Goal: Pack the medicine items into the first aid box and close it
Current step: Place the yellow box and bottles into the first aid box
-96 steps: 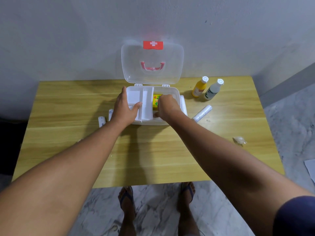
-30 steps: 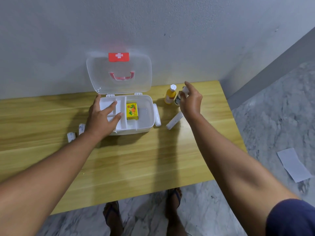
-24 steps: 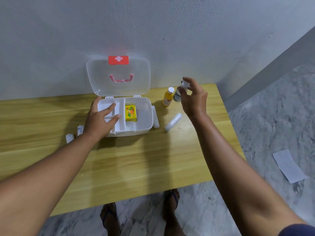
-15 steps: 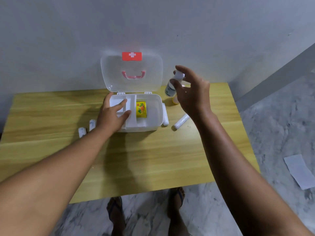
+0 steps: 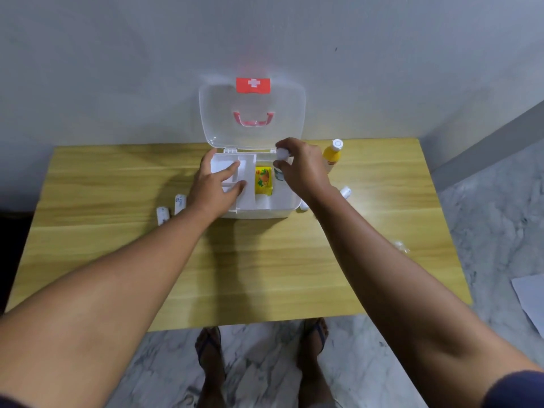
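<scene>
The white first aid box (image 5: 273, 212) stands on the wooden table (image 5: 265, 269) with its clear lid (image 5: 253, 113) propped open against the wall. A yellow packet (image 5: 263, 181) lies in its right compartment. My left hand (image 5: 216, 184) rests with spread fingers on the white divider tray in the box's left side. My right hand (image 5: 303, 167) grips a small white-capped bottle (image 5: 281, 160) over the right compartment, next to the yellow packet; most of the bottle is hidden by my fingers.
A yellow bottle (image 5: 332, 156) stands right of the box. Two small white rolls (image 5: 170, 209) lie left of it, and white tubes (image 5: 345, 192) lie partly hidden behind my right wrist. A crumpled clear wrapper (image 5: 401, 246) sits near the table's right edge. Paper (image 5: 530, 295) lies on the floor.
My right hand picked the white-capped bottle up from beside the yellow bottle and carried it left and down over the box. My left hand stayed on the tray.
</scene>
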